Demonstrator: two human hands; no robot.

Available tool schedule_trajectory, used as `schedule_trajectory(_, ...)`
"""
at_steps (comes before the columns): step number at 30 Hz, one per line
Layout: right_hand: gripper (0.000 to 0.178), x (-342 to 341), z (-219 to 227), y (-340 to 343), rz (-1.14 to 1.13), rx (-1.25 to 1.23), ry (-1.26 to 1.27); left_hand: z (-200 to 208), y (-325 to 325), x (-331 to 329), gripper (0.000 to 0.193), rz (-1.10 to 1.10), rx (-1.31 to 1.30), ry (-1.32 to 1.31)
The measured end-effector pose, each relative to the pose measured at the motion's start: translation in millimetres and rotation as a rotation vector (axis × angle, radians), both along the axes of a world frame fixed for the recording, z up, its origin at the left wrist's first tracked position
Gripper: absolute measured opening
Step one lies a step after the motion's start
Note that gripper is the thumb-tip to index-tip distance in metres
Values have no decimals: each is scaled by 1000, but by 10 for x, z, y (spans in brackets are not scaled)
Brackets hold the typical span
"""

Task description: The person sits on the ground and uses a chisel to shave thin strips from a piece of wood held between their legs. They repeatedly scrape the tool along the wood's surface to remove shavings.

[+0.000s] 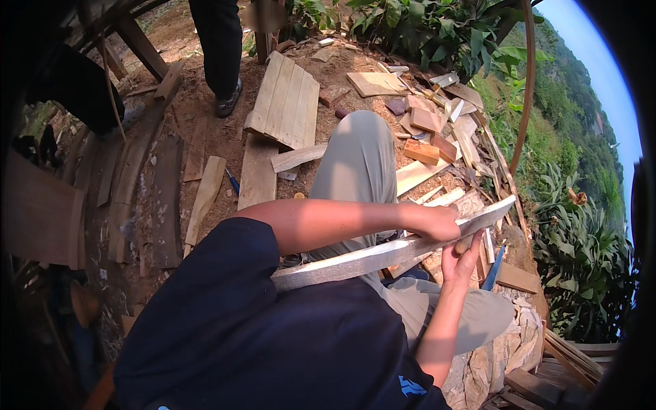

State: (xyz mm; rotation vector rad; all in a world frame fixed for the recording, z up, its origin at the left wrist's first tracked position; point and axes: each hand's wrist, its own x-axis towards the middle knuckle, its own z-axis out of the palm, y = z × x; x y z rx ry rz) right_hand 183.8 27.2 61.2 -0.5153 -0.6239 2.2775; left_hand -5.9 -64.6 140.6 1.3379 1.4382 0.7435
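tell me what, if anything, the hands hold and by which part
The left hand grips a long pale board near its right-hand end; the right hand is beside the board, its hold unclear.

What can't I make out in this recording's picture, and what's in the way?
All in the head view:
Plank: left end, hidden at the dark shirt.
Left hand: its inner grip, hidden by its own back.
Right hand: its full grip, partly behind the plank.
Standing person: upper body, cut off by top edge.
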Motion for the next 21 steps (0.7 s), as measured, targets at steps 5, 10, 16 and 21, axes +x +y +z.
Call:
schedule_trajectory(5,40,-156,113,-190,-269,-31,-125,95,-217,-83,80,-30,-123,28)
schedule_trajectory(10,35,46,192,125,-294,-85,-160,312,-372,-808,68,-64,140,245)
schedule_trajectory(16,33,586,-46,616,-383,-60,-270,518,-1082,-2101,46,562,344,182)
schedule_trajectory(21,36,947,-148,700,-558,-143,-376,-325,-2399,-2646,46,1008,118,191)
